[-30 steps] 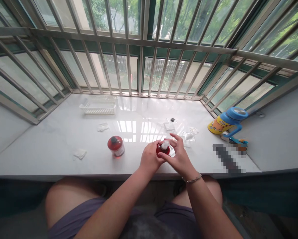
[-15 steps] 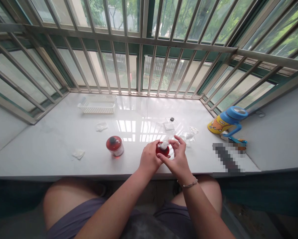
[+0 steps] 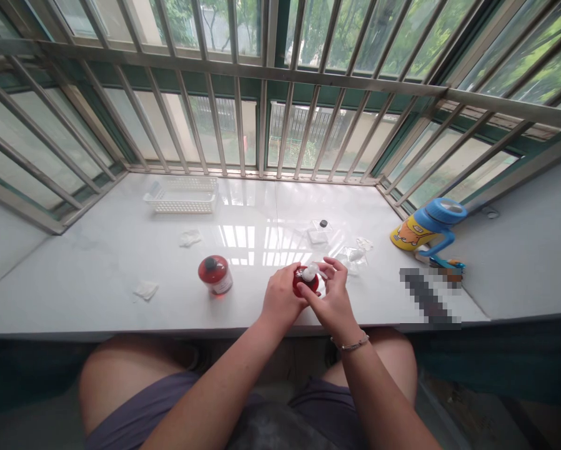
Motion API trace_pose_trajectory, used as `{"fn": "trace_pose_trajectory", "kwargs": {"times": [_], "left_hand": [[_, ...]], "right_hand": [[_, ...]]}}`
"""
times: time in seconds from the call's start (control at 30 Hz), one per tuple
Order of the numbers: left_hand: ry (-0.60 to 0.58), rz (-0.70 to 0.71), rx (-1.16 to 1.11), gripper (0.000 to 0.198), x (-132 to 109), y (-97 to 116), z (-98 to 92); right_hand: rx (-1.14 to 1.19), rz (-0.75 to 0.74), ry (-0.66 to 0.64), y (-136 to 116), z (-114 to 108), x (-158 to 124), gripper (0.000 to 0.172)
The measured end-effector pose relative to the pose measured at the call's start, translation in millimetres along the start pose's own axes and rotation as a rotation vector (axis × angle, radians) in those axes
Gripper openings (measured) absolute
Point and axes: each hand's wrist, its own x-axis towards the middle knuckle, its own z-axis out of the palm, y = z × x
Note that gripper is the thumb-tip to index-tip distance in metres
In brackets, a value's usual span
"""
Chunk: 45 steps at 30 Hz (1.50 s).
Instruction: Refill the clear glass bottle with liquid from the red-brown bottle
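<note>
My left hand (image 3: 280, 295) is wrapped round a small red bottle (image 3: 303, 282) near the front edge of the white sill (image 3: 121, 262). My right hand (image 3: 333, 297) pinches the bottle's white cap (image 3: 309, 271) with thumb and fingers curled over it. A second red bottle (image 3: 215, 274) with a dark cap stands upright to the left, apart from both hands.
A white slotted basket (image 3: 183, 195) sits at the back left. White wads (image 3: 146, 289) lie on the left; clear plastic wrappers (image 3: 350, 255) and a small clear vial with a dark cap (image 3: 322, 229) lie beyond my hands. A blue and yellow flask (image 3: 425, 226) lies at the right. Metal window bars enclose the sill.
My right fingers have curled in tighter over the white cap, and the red bottle has tilted slightly. The other things on the sill have not moved.
</note>
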Motion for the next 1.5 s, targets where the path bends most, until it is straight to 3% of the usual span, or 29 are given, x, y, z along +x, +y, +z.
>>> {"fn": "trace_pose_trajectory", "kwargs": {"times": [0.1,0.3,0.5,0.6,0.7,0.83,0.93,1.0,1.1,1.2,1.3,1.5], "left_hand": [[-0.009,-0.011,-0.015,0.07,0.8,2.8,-1.3],[-0.012,-0.002,-0.017,0.069,1.4,4.6,-2.9],[-0.011,-0.006,0.008,0.079,-1.1,2.6,-2.1],[-0.017,-0.007,0.015,0.08,-1.9,3.4,-3.5],[-0.042,-0.002,0.022,0.086,-2.4,3.7,-6.0],[-0.079,0.001,-0.001,0.1,-3.4,1.0,-9.3],[-0.09,0.005,-0.006,0.102,-3.8,-1.1,-11.6],[-0.094,0.029,-0.002,0.099,-3.2,-1.3,-13.5],[-0.097,0.078,0.001,0.095,-1.5,0.3,-17.0],[-0.103,0.116,0.007,0.1,0.2,1.8,-20.8],[-0.114,0.126,0.006,0.104,1.1,2.4,-23.9],[-0.115,0.133,-0.011,0.104,-1.0,4.2,-25.8]], "right_hand": [[0.03,0.017,-0.018,-0.6,-0.3,5.1,0.077],[0.159,-0.096,0.056,-18.9,-9.0,15.1,0.062],[0.171,-0.139,0.242,-40.8,-30.2,13.7,0.062],[0.138,-0.119,0.309,-32.5,-41.0,8.4,0.063],[0.081,-0.109,0.325,-5.6,-50.1,-0.8,0.065],[-0.257,-0.198,0.212,44.4,-60.9,-12.2,0.063],[-0.499,-0.325,-0.039,72.4,-67.1,-12.2,0.051],[-0.548,-0.358,-0.19,81.7,-69.6,-8.5,0.057],[-0.566,-0.364,-0.307,84.5,-72.8,-1.1,0.062],[-0.588,-0.409,-0.326,78.9,-78.2,9.1,0.055],[-0.684,-0.451,-0.226,64.7,-82.9,30.8,0.046],[-0.945,-0.269,-0.098,28.7,-67.6,123.6,0.036]]}}
